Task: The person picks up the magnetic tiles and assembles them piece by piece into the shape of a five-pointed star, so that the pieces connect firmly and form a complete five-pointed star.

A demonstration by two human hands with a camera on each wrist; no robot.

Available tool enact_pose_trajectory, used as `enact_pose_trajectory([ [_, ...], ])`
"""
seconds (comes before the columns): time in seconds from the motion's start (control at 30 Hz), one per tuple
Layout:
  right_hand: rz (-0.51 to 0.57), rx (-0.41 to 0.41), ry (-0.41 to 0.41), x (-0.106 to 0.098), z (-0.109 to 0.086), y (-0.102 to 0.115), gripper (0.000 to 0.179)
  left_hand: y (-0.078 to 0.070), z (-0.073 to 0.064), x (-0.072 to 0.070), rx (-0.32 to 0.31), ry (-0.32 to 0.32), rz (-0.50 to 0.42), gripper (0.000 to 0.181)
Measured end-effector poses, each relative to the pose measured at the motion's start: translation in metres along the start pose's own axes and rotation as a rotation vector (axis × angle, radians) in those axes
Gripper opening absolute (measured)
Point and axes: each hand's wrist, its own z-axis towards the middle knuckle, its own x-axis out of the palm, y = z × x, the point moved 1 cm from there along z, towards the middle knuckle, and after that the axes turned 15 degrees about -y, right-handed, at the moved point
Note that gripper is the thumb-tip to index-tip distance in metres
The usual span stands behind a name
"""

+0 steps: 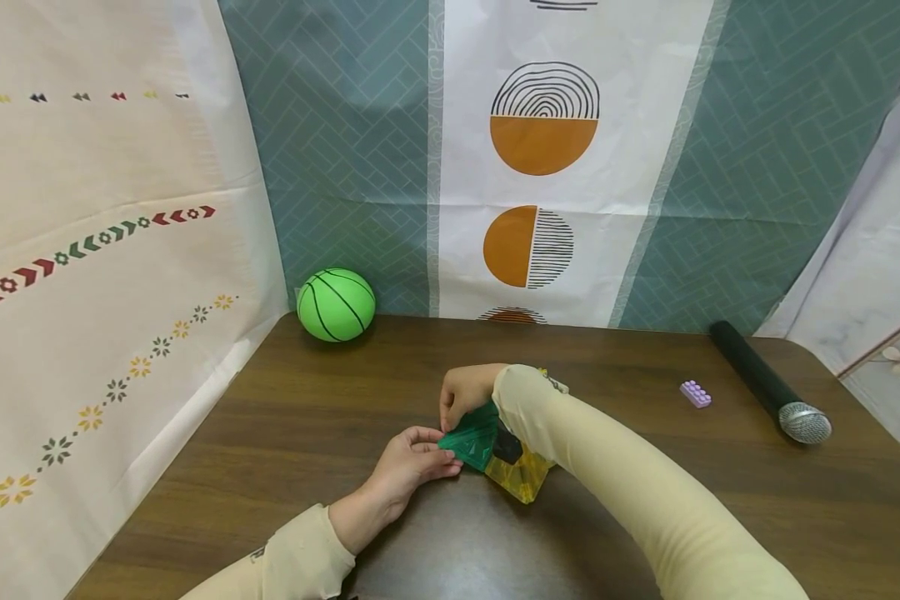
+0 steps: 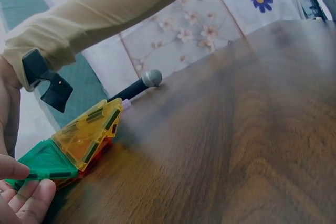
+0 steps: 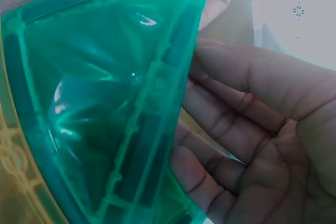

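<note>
At the table's middle, a green translucent magnetic tile (image 1: 468, 440) adjoins a yellow magnetic tile (image 1: 521, 477). My left hand (image 1: 412, 467) pinches the green tile's left corner, thumb above and fingers beneath, as the left wrist view shows. From above, my right hand (image 1: 468, 393) reaches over and holds the green tile's edge with thumb and curled fingertips. In the left wrist view the yellow tile (image 2: 89, 135) slants up beside the green one (image 2: 47, 163), with orange-red showing below it. More green (image 3: 176, 200) shows under the tile's edge in the right wrist view.
A green ball (image 1: 336, 305) sits at the back left of the wooden table (image 1: 330, 392). To the right lie a small lilac toy brick (image 1: 695, 394) and a black microphone (image 1: 768, 383). Patterned cloths (image 1: 360, 150) hang behind and along the left side.
</note>
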Motion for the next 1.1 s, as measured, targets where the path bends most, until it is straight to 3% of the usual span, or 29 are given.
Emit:
enact_pose_trajectory([
  [0.27,0.034,-0.033,-0.076,0.000,-0.004,-0.004,0.012,-0.002,0.002,-0.001,0.020,0.010,0.060,0.037],
  [0.4,0.070,-0.051,-0.156,-0.003,-0.011,-0.006,0.013,-0.008,0.002,-0.006,0.076,0.032,0.157,0.040],
  [0.57,0.092,-0.067,-0.259,-0.002,-0.025,-0.010,0.022,-0.016,0.003,-0.010,0.149,0.000,0.267,0.040],
  [0.7,0.115,-0.046,-0.346,0.000,-0.039,-0.013,0.029,-0.025,0.005,-0.013,0.237,-0.012,0.383,0.037],
  [0.9,0.139,-0.013,-0.447,0.005,-0.058,-0.018,0.033,-0.041,0.007,-0.012,0.426,-0.051,0.606,0.033],
  [1.1,0.134,-0.032,-0.547,0.011,-0.071,-0.020,0.038,-0.054,0.007,-0.006,0.594,-0.087,0.711,0.031],
])
